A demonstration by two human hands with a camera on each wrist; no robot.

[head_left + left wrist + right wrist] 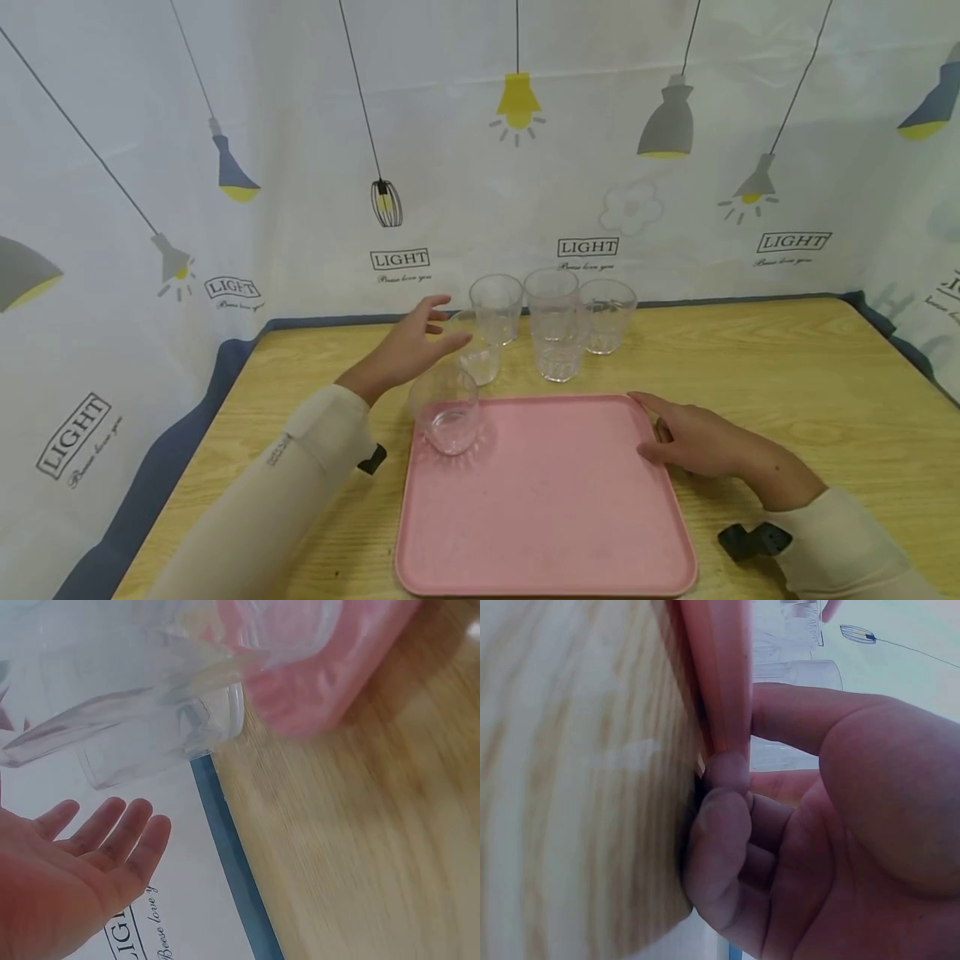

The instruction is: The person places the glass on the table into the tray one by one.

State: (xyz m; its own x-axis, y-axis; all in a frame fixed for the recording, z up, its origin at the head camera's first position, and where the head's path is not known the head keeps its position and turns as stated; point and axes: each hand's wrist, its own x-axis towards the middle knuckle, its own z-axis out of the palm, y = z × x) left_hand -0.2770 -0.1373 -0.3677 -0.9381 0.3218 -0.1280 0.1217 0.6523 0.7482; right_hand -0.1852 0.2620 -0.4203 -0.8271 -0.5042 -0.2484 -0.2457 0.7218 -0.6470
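A pink tray (555, 508) lies on the table, with one clear plastic cup (450, 429) upright on its far left corner. My right hand (697, 437) grips the tray's far right corner, thumb over the rim; in the right wrist view the curled fingers (720, 855) are at the tray's edge. My left hand (405, 350), fingers spread and holding nothing, hovers beside a clear cup (482, 362) standing behind the tray. Whether it touches that cup I cannot tell. In the left wrist view, clear cups (135, 742) appear beyond the left fingertips.
Behind the tray stand more clear cups: one at the back (497, 304), a tall stack (557, 354) and one to its right (607, 317). A white curtain (465, 183) printed with lamps hangs along the wooden table's (787, 367) back edge.
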